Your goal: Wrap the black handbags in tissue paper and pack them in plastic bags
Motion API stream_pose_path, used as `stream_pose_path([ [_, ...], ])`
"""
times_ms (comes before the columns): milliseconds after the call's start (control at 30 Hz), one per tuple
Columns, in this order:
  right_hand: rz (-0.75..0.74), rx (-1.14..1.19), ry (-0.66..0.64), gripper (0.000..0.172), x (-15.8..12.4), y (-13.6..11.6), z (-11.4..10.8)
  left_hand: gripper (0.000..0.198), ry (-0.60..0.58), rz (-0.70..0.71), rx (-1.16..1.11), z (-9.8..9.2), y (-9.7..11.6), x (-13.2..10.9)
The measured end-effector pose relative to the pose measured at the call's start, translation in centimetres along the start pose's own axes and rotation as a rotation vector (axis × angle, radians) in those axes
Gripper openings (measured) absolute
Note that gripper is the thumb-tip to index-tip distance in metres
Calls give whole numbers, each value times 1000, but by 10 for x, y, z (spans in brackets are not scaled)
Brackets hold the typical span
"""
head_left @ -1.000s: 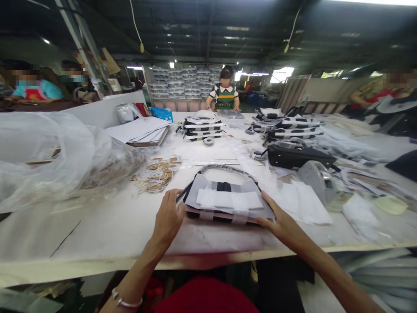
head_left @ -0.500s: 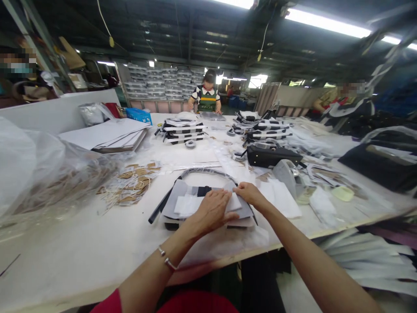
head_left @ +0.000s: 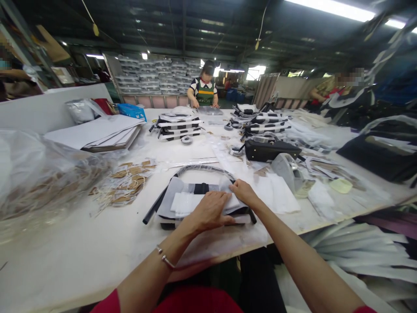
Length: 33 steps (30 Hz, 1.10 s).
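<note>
L hand (head_left: pixel 212 208) — atop part-wrapped blk bag (head_left: pixel 201 188)

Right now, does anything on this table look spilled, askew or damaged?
The brown string tags look untidy, perhaps spilled: they lie in a loose, tangled heap on the table, beside the translucent plastic bag. I see no clear damage on the wrapped handbag under the left hand.

Site: factory workshop for handbags. I work at a long white table (head_left: pixel 81 256); before me, a paper-padded bag (head_left: pixel 185 203). Further evidence: stacked wrapped bags (head_left: pixel 180 126), loose card tags (head_left: pixel 130 179), a co-worker (head_left: pixel 206 90) across from me, high-piled grey bundles (head_left: pixel 159 76) behind, strip lighting (head_left: pixel 335 9) under a dark beamed roof (head_left: pixel 221 37).
</note>
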State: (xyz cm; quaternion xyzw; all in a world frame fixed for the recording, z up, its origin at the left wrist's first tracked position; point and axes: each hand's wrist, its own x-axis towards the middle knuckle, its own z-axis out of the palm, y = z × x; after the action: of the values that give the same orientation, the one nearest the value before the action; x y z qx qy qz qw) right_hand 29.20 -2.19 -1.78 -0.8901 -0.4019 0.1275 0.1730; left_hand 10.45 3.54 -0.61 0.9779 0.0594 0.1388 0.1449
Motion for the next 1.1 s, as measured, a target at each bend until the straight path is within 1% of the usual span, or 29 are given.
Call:
stream_pose_path([
  [133, -19, -32, 19, 20, -10, -3, -7, 49, -2, 25, 33, -3, 7, -3],
  [233, -61, -79, 61, 21, -21, -13, -22, 50, -6, 41, 42, -6, 11, -5],
  [300, -120, -101, 119, 28, -29, -24, -36, 56, -11, 53, 45, -13, 10, -7],
  [367, -208, -98, 169, 34, -38, -36, -47, 61, 6, 27, 62, -25, 1, -12],
  [467, -438, -64, 168, 44, -50, -47, -53, 59, 90, -125, 126, -45, -26, -29],
  [533, -572, -59, 110, 51, -57, -44, -46, 53, 161, -239, 151, -53, -50, -45],
  [600, -599, -81, 27, 56, -62, -34, -32, 49, 206, -317, 140, -52, -72, -63],
  [667, -579, -115, -23, 56, -66, -19, -15, 45, 214, -367, 113, -42, -88, -79],
  [733, -579, -142, -7, 56, -69, -5, 1, 43, 219, -407, 82, -29, -97, -92],
  [833, -610, -162, 88, 56, -72, 9, 18, 45, 263, -466, 40, -12, -100, -102],
  [900, -616, -167, 149, 56, -74, 12, 25, 45, 304, -496, 20, -7, -99, -105],
  [1000, -622, -176, 212, 56, -75, 13, 31, 45, 367, -518, -3, -7, -95, -106],
  [1100, -636, -192, 242, 56, -74, 15, 34, 46, 439, -536, -20, -13, -90, -109],
])
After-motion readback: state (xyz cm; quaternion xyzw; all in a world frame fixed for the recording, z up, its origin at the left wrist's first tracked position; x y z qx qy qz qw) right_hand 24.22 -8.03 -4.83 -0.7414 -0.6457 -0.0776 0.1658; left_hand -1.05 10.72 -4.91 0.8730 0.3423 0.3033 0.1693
